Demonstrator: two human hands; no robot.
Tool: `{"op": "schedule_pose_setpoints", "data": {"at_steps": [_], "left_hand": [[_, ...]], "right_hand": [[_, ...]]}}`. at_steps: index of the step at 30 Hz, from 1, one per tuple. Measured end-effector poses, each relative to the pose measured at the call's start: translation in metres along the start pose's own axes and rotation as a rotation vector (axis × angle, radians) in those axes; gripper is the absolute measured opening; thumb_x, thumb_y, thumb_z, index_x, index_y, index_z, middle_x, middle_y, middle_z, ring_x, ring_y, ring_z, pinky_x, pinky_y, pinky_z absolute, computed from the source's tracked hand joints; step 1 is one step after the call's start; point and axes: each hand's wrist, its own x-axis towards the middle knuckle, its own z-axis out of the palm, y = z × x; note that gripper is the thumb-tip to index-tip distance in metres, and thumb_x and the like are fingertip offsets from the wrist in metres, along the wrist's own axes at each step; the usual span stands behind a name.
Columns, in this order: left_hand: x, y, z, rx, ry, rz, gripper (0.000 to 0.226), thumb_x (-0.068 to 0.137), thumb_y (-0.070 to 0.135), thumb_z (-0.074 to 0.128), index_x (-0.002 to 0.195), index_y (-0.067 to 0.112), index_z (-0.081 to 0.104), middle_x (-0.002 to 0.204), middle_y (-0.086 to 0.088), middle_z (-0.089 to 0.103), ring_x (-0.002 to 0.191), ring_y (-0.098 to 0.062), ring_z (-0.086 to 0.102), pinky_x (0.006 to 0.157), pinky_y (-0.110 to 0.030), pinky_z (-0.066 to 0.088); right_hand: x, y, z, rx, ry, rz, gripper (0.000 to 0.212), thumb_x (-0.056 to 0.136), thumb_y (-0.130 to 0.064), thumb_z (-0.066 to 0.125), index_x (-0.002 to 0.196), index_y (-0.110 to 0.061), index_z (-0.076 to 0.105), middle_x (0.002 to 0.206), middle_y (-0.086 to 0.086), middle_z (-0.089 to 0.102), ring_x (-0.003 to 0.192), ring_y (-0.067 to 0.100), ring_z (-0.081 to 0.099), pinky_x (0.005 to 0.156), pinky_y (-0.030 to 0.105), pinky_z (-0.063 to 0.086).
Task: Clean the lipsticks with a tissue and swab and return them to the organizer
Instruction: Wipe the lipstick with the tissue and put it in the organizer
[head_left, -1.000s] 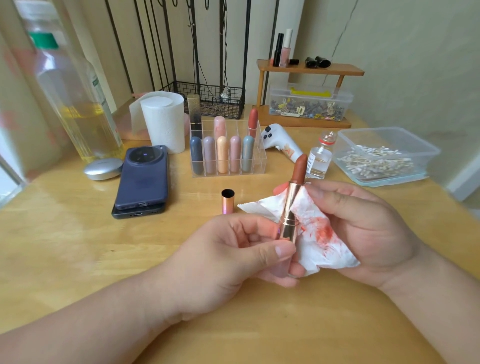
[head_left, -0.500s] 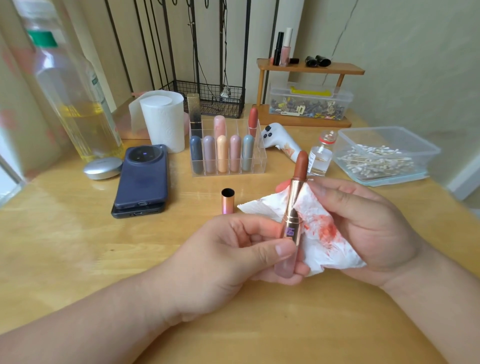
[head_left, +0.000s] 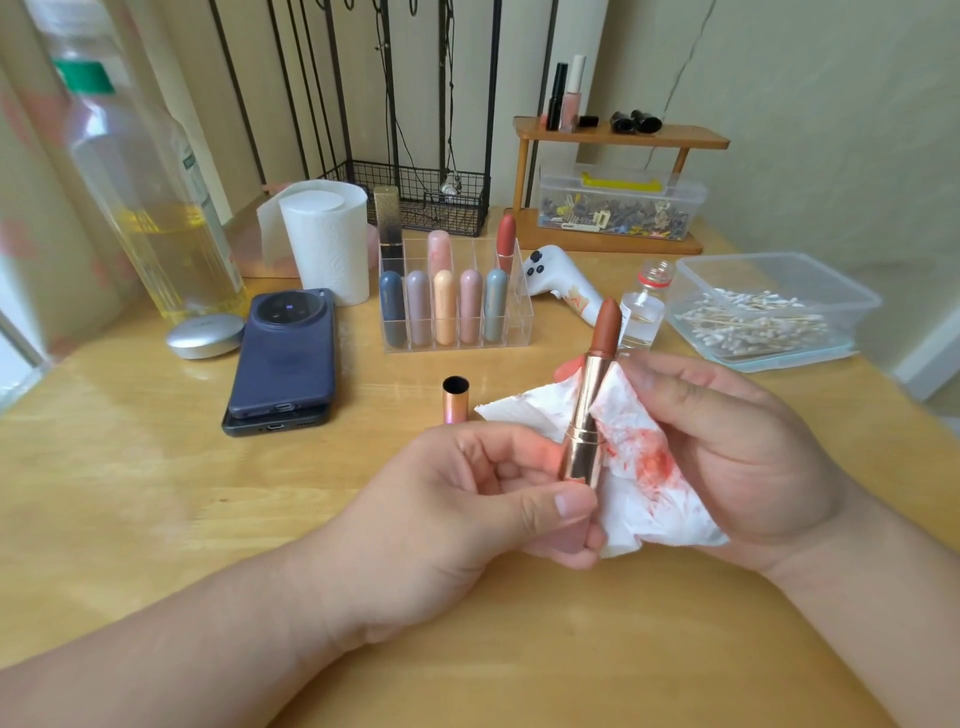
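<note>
My left hand (head_left: 467, 499) pinches the lipstick (head_left: 592, 410) by its base, bullet up. My right hand (head_left: 727, 457) folds the stained tissue (head_left: 644, 478) against the gold tube just above that pinch. If I wipe too high, I'd smear or snap the exposed bullet; if I slacken the pinch, it drops. The cap (head_left: 456, 399) stands just beyond my left knuckles, the organizer (head_left: 457, 312) further back.

light wooden table (head_left: 130, 493), pale wall (head_left: 831, 130) behind, small wooden shelf (head_left: 680, 139), black wire rack (head_left: 410, 183)
</note>
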Motion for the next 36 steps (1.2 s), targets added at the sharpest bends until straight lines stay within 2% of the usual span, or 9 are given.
{"op": "schedule_pose_setpoints", "data": {"at_steps": [5, 9, 12, 18, 23, 28, 33, 34, 36], "left_hand": [[0.0, 0.0, -0.001, 0.034, 0.05, 0.016, 0.01, 0.077, 0.003, 0.075, 0.083, 0.005, 0.067, 0.072, -0.015, 0.067, 0.062, -0.023, 0.067, 0.063, -0.031, 0.059], [-0.001, 0.0, -0.001, 0.166, -0.001, -0.006, 0.021, 0.091, 0.022, 0.068, 0.083, 0.003, 0.071, 0.078, -0.014, 0.068, 0.069, -0.028, 0.06, 0.065, -0.029, 0.053], [-0.002, 0.003, 0.004, 0.181, -0.013, -0.019, 0.028, 0.093, 0.022, 0.066, 0.084, -0.005, 0.071, 0.082, -0.012, 0.073, 0.065, -0.025, 0.064, 0.058, -0.03, 0.056], [-0.005, 0.007, 0.01, 0.282, 0.181, 0.014, 0.029, 0.07, 0.027, 0.079, 0.071, -0.001, 0.072, 0.061, -0.021, 0.067, 0.045, -0.023, 0.06, 0.048, -0.029, 0.054], [-0.004, 0.005, 0.009, 0.338, 0.322, 0.003, 0.033, 0.058, 0.028, 0.085, 0.072, 0.002, 0.069, 0.05, -0.01, 0.059, 0.041, -0.019, 0.054, 0.041, -0.028, 0.049], [-0.003, 0.003, -0.004, 0.278, 0.007, -0.003, 0.035, 0.092, 0.031, 0.068, 0.081, -0.002, 0.07, 0.059, -0.012, 0.061, 0.051, -0.022, 0.052, 0.05, -0.027, 0.047], [-0.003, 0.003, -0.006, 0.018, -0.261, -0.068, 0.033, 0.104, 0.027, 0.05, 0.089, 0.002, 0.065, 0.071, -0.01, 0.061, 0.061, -0.017, 0.054, 0.059, -0.026, 0.045], [-0.002, 0.001, -0.006, 0.017, -0.245, -0.057, 0.03, 0.103, 0.027, 0.052, 0.088, 0.005, 0.066, 0.073, -0.01, 0.061, 0.063, -0.017, 0.055, 0.06, -0.027, 0.045], [-0.001, -0.003, -0.004, 0.072, -0.109, -0.004, 0.019, 0.093, 0.026, 0.067, 0.086, 0.008, 0.068, 0.074, -0.012, 0.063, 0.062, -0.018, 0.057, 0.058, -0.027, 0.048]], "right_hand": [[0.0, -0.001, 0.003, -0.047, 0.058, -0.028, 0.03, 0.087, -0.023, 0.06, 0.103, -0.002, 0.073, 0.087, 0.025, 0.071, 0.077, 0.033, 0.07, 0.068, 0.043, 0.058], [0.001, -0.001, 0.001, -0.018, -0.024, 0.005, 0.033, 0.09, -0.024, 0.067, 0.111, 0.002, 0.066, 0.086, 0.035, 0.062, 0.068, 0.043, 0.063, 0.063, 0.054, 0.052], [0.0, 0.0, 0.001, -0.076, 0.006, 0.019, 0.038, 0.084, -0.03, 0.075, 0.109, -0.002, 0.068, 0.079, 0.031, 0.063, 0.058, 0.035, 0.061, 0.056, 0.044, 0.052], [0.001, 0.004, 0.004, -0.339, 0.109, -0.014, 0.034, 0.08, -0.028, 0.074, 0.096, 0.002, 0.071, 0.079, 0.023, 0.07, 0.066, 0.031, 0.066, 0.062, 0.037, 0.053], [0.0, 0.002, 0.001, -0.425, 0.161, 0.025, 0.032, 0.077, -0.024, 0.077, 0.091, 0.005, 0.073, 0.088, 0.03, 0.071, 0.078, 0.038, 0.069, 0.074, 0.046, 0.055], [-0.002, -0.003, 0.003, -0.334, 0.125, 0.016, 0.025, 0.075, -0.02, 0.079, 0.085, 0.002, 0.072, 0.07, 0.025, 0.068, 0.053, 0.031, 0.067, 0.053, 0.027, 0.052], [-0.005, -0.004, 0.002, -0.265, -0.01, 0.039, 0.046, 0.083, -0.027, 0.077, 0.099, 0.011, 0.058, 0.073, 0.033, 0.067, 0.064, 0.05, 0.067, 0.066, 0.072, 0.047], [-0.005, -0.004, 0.003, -0.259, -0.015, 0.032, 0.043, 0.085, -0.025, 0.074, 0.1, 0.012, 0.058, 0.072, 0.033, 0.067, 0.064, 0.051, 0.067, 0.065, 0.069, 0.051], [-0.004, -0.003, 0.004, -0.281, 0.06, -0.02, 0.03, 0.084, -0.019, 0.072, 0.091, 0.009, 0.065, 0.069, 0.026, 0.068, 0.057, 0.038, 0.068, 0.058, 0.042, 0.057]]}}
